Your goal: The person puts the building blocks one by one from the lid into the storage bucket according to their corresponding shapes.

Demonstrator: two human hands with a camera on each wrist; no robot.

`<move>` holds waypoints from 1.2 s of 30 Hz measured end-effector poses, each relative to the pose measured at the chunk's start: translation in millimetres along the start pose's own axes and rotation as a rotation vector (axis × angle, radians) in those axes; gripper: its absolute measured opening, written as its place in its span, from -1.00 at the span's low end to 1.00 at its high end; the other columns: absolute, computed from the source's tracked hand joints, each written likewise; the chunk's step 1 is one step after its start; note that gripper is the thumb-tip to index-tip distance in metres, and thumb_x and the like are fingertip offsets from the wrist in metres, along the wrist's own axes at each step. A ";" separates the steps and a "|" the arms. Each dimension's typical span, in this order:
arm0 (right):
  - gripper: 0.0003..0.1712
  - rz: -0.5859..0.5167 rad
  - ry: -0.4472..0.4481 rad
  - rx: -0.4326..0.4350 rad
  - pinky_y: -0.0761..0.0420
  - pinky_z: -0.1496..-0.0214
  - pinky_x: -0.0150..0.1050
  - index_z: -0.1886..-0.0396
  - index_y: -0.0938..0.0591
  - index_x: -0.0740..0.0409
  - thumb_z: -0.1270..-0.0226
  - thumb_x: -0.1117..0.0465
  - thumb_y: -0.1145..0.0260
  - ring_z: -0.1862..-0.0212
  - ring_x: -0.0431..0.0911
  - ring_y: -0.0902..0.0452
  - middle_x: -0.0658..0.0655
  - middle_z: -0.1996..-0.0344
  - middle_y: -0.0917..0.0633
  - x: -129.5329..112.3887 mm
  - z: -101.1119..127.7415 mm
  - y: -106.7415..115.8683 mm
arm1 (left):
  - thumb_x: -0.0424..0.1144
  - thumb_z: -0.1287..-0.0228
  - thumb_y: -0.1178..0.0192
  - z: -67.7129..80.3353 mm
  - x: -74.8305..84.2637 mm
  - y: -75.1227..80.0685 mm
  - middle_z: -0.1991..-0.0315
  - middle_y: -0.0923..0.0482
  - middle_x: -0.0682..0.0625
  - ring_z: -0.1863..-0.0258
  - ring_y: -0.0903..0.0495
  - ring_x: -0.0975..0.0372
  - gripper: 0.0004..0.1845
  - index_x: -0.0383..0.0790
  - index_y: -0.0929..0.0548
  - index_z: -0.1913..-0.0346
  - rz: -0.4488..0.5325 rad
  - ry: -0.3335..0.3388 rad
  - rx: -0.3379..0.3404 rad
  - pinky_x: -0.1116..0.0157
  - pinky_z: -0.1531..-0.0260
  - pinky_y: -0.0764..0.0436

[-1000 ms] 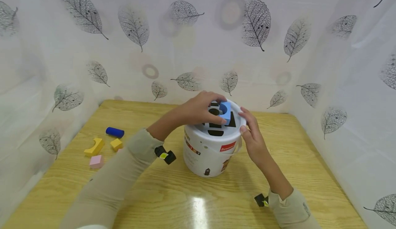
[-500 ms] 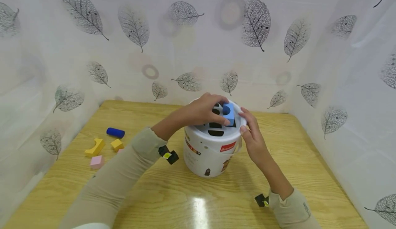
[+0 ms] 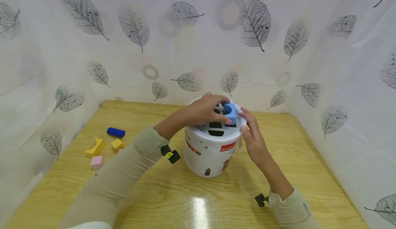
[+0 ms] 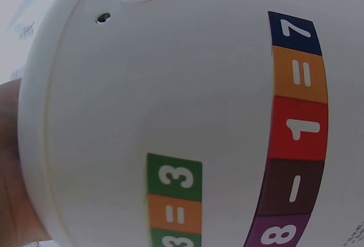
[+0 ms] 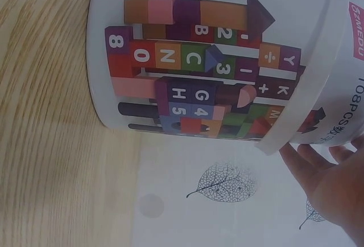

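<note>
A white bucket (image 3: 207, 153) with shaped holes in its lid (image 3: 216, 132) stands mid-table. My left hand (image 3: 204, 112) reaches over the lid and pinches a light blue block (image 3: 230, 113) with a round notch, held over the lid's right side. My right hand (image 3: 252, 136) rests with straight fingers against the bucket's right rim. The left wrist view is filled by the bucket's white wall (image 4: 170, 99) with number stickers. In the right wrist view the printed bucket side (image 5: 216, 70) lies close, with my right fingertips (image 5: 324, 173) at its rim.
On the wooden table (image 3: 191, 201) at the left lie a dark blue cylinder (image 3: 116, 132), a yellow arch (image 3: 95, 147), a yellow cube (image 3: 117, 144) and a pink block (image 3: 96, 161). Leaf-printed white sheets (image 3: 185, 40) wall in the table on three sides.
My left hand has carried the blue block a little to the right across the lid. The right hand and bucket have stayed put.
</note>
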State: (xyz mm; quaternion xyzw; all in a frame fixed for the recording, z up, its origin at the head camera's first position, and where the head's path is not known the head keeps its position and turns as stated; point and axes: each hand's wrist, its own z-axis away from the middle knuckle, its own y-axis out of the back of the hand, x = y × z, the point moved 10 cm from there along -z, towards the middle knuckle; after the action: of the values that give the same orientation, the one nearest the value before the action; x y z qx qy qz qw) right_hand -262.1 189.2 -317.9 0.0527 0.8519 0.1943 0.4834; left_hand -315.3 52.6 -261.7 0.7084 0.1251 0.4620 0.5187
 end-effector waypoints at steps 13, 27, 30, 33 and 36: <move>-0.47 -0.004 0.008 0.002 -0.32 -0.34 -0.54 -0.53 -0.20 0.03 -0.65 0.18 0.15 -0.57 0.06 0.01 0.03 -0.59 -0.04 0.5 1.4 -0.8 | 0.29 -0.16 -0.36 0.7 5.4 -2.3 -0.23 -0.55 0.12 -0.11 -0.39 0.22 -0.18 0.00 -0.43 -0.41 -0.095 -0.034 0.012 0.24 0.03 -0.52; -0.48 -0.002 0.014 0.004 -0.33 -0.34 -0.53 -0.53 -0.20 0.04 -0.65 0.19 0.14 -0.57 0.06 -0.01 0.03 -0.59 -0.05 0.9 0.9 -0.6 | 0.32 -0.13 -0.36 2.7 -0.4 -2.7 -0.20 -0.56 0.13 -0.07 -0.39 0.23 -0.16 0.00 -0.44 -0.42 -0.107 -0.009 0.030 0.22 0.07 -0.54; -0.48 0.002 0.011 0.005 -0.33 -0.33 -0.54 -0.53 -0.20 0.04 -0.65 0.18 0.14 -0.57 0.05 -0.01 0.03 -0.59 -0.05 1.2 1.1 -0.2 | 0.32 -0.13 -0.37 3.4 -0.9 -2.1 -0.21 -0.56 0.13 -0.07 -0.39 0.23 -0.16 0.02 -0.43 -0.42 -0.107 -0.004 0.033 0.23 0.07 -0.54; -0.48 -0.002 0.013 0.010 -0.34 -0.33 -0.54 -0.53 -0.20 0.05 -0.65 0.19 0.14 -0.56 0.05 -0.02 0.03 -0.59 -0.05 1.1 1.2 0.6 | 0.29 -0.14 -0.38 4.4 -1.4 -0.5 -0.20 -0.55 0.15 -0.08 -0.39 0.23 -0.18 0.03 -0.44 -0.41 -0.095 -0.006 0.039 0.22 0.05 -0.55; -0.48 -0.006 0.017 0.016 -0.35 -0.32 -0.54 -0.52 -0.21 0.06 -0.64 0.20 0.14 -0.56 0.04 -0.03 0.03 -0.59 -0.06 1.2 1.5 1.5 | 0.26 -0.16 -0.38 6.2 -1.7 1.7 -0.21 -0.53 0.15 -0.10 -0.39 0.23 -0.21 0.05 -0.44 -0.40 -0.072 -0.015 0.044 0.21 0.02 -0.54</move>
State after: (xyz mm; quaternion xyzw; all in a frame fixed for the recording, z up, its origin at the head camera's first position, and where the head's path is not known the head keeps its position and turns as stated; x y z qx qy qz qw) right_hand -261.6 191.4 -319.0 0.0525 0.8576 0.1866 0.4764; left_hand -311.9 47.0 -261.3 0.7181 0.1567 0.4347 0.5203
